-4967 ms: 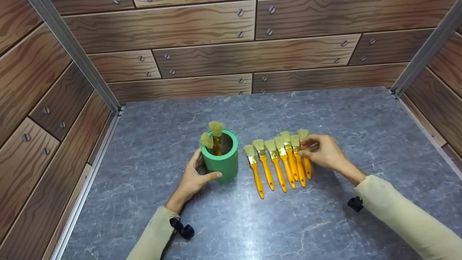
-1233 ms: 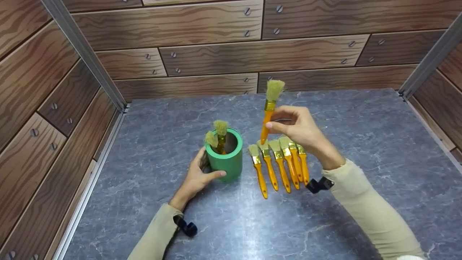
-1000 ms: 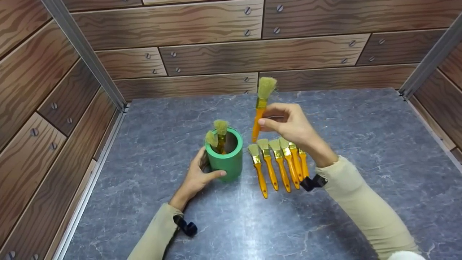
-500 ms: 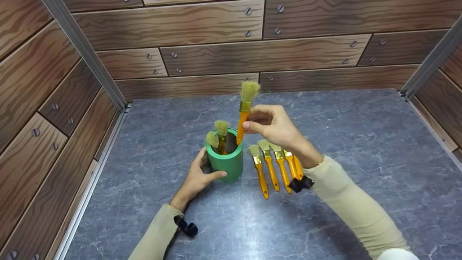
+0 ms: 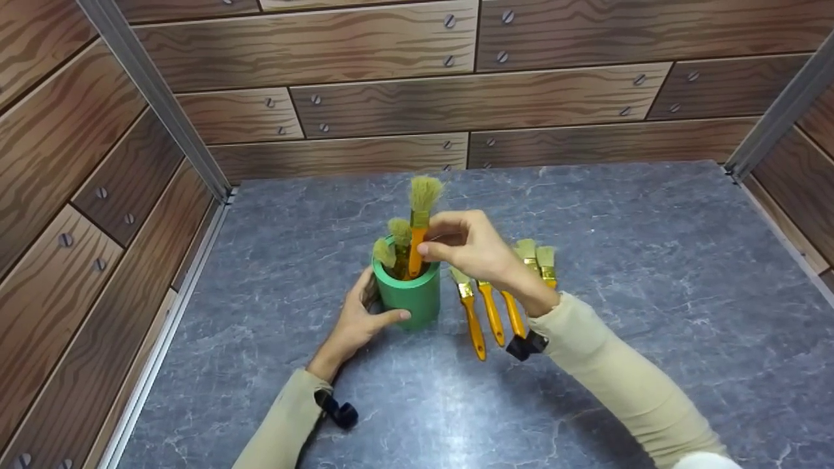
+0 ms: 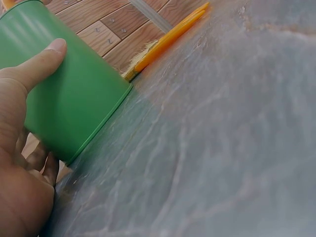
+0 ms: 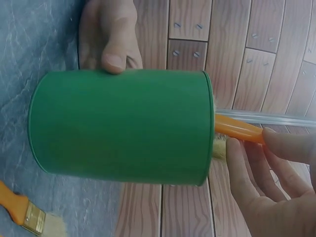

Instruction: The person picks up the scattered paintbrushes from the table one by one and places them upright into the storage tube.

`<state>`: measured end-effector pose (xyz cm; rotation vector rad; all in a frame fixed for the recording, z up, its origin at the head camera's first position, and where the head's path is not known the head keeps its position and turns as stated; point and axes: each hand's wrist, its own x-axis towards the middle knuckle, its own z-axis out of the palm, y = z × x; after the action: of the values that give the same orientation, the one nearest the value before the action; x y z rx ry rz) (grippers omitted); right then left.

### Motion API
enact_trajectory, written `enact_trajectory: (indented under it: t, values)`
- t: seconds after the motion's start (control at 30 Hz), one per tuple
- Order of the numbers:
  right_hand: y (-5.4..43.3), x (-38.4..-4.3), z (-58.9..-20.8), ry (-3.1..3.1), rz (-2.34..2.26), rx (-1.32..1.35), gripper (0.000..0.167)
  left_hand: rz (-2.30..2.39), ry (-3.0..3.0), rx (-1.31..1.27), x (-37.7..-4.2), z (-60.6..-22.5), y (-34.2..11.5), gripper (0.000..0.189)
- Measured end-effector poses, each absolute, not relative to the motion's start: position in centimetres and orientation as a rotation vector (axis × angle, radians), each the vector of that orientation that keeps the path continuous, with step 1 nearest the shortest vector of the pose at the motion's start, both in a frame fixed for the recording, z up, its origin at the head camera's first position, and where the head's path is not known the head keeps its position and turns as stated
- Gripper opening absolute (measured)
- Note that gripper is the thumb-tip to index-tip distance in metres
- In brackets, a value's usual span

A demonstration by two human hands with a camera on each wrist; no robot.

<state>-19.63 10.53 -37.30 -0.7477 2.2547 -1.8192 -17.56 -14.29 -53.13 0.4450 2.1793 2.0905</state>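
Note:
My left hand (image 5: 357, 320) holds a green cylindrical holder (image 5: 412, 303) upright on the table, thumb along its near side and fingers round the left. Two paintbrushes (image 5: 399, 230) stand inside it, bristles up and showing over the rim. Between thumb and fingers my right hand (image 5: 472, 251) pinches another paintbrush (image 5: 417, 244) by its orange handle, bristles up. The lower end of that handle is inside the mouth of the holder. In the right wrist view the handle (image 7: 239, 128) passes in behind the rim.
Right of the holder lies a row of several paintbrushes (image 5: 474, 326) with orange handles, partly hidden under my right hand and wrist. Wood-patterned walls (image 5: 384, 104) enclose the grey marbled table (image 5: 293, 228) at the back and both sides.
My right hand has picked up a paintbrush from the row's right end, carried it left over the others and lowered its handle into the holder. My left hand has kept its grip.

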Motion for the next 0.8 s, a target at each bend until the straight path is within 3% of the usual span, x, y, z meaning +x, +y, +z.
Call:
enact_trajectory:
  t: [0.8]
  values:
    - [10.01,-19.10,-38.12,2.251,-1.760,-0.817,0.020,2.103,2.160,0.462,-17.64,-53.38,-14.34,0.104]
